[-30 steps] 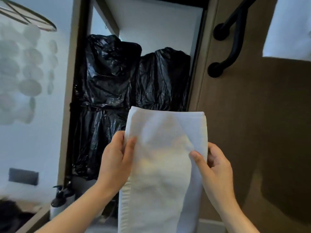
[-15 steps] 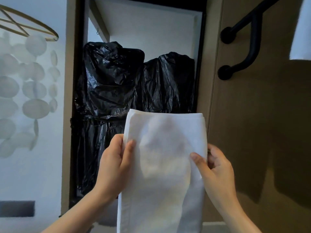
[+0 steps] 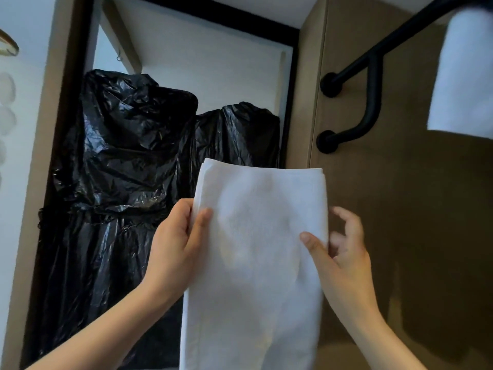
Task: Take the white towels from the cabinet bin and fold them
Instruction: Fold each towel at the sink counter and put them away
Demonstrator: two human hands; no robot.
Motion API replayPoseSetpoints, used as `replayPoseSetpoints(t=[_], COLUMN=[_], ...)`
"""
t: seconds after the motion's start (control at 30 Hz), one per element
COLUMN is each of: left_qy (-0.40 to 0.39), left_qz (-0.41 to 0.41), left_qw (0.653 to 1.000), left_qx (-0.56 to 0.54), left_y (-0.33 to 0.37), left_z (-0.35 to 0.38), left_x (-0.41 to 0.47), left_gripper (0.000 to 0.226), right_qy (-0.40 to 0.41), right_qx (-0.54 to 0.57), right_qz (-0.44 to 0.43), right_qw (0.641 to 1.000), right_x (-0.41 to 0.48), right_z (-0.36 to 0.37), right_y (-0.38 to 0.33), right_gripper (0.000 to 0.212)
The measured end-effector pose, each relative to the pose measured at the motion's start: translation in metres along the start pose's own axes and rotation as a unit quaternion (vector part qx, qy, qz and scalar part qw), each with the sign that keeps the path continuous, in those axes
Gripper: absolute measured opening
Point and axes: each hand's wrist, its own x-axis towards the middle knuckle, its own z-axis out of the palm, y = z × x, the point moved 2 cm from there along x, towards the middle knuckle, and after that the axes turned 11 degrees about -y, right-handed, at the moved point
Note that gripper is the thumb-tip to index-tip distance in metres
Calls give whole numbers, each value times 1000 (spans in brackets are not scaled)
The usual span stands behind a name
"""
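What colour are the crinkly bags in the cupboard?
Shiny black, both bags. The head view, the only one here, shows them clearly.
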Motion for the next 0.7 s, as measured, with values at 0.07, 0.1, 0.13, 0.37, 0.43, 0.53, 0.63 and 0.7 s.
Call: replayPoseSetpoints(t=[0.07, 0.1, 0.13, 0.37, 0.43, 0.53, 0.63, 0.7], left_qy=[1, 3, 5, -4, -33, -63, -91, -114], left_qz=[2, 1, -2, 49, 91, 150, 192, 235], left_qw=[1000, 999, 998, 983, 979, 972, 961, 952], left_qx=[-20, -37, -57, -175, -181, -170, -179, -158], left_y=[1, 2, 3, 23, 30, 39, 48, 49], left_z=[7, 12, 17, 47, 53, 57, 55, 51], left_x=[21, 32, 43, 106, 123, 146, 163, 172], left_gripper=[19, 18, 18, 19, 18, 16, 20, 22], right_qy=[15, 20, 19, 38, 33, 17, 11, 2], right_qx=[-53, -106, -168, -407, -422, -468, -556, -610], right_qz=[-45, -76, -103, -164, -148, -105, -47, -17], right_qw=[997, 991, 980, 898, 894, 877, 830, 792], right_x=[11, 17, 23, 65, 72, 79, 81, 82], right_z=[-8, -13, -18, -53, -59, -62, -63, -65], right_y=[-8, -13, -19, -51, -70, -99, -121, -134], right_gripper=[49, 46, 40, 24, 36, 63, 77, 81])
